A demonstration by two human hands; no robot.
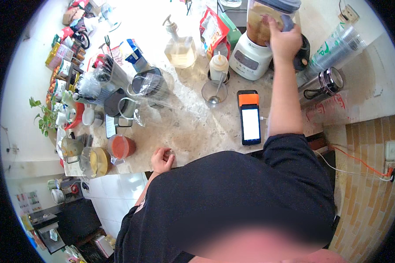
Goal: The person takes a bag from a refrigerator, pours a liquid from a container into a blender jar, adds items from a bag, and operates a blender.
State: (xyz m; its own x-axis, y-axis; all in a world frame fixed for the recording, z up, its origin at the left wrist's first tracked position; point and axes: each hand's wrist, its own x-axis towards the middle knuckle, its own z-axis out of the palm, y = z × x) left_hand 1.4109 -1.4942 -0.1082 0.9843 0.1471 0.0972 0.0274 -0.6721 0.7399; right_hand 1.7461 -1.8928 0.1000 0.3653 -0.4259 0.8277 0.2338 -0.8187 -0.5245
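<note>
At the upper right my right hand (285,41) is closed around the grey handle of a blender jug (258,28). The jug holds a brownish content and stands on its white blender base (251,59). My left hand (163,160) rests at the near table edge with its fingers loosely curled; nothing shows clearly in it. A container of red-orange puree (122,147) stands to its left, beside a container of yellowish content (98,161). In front of the blender lies a handheld payment terminal (251,121) with an orange cover. A clear cup with a spoon (214,93) stands left of the terminal.
A pump bottle (180,52), a white squeeze bottle (219,65) and a red pouch (214,29) stand at the back. Stacked plastic cups (337,49) and a metal-lidded canister (330,82) are at right. Dark-lidded pitchers (116,102) and a phone (111,126) lie left.
</note>
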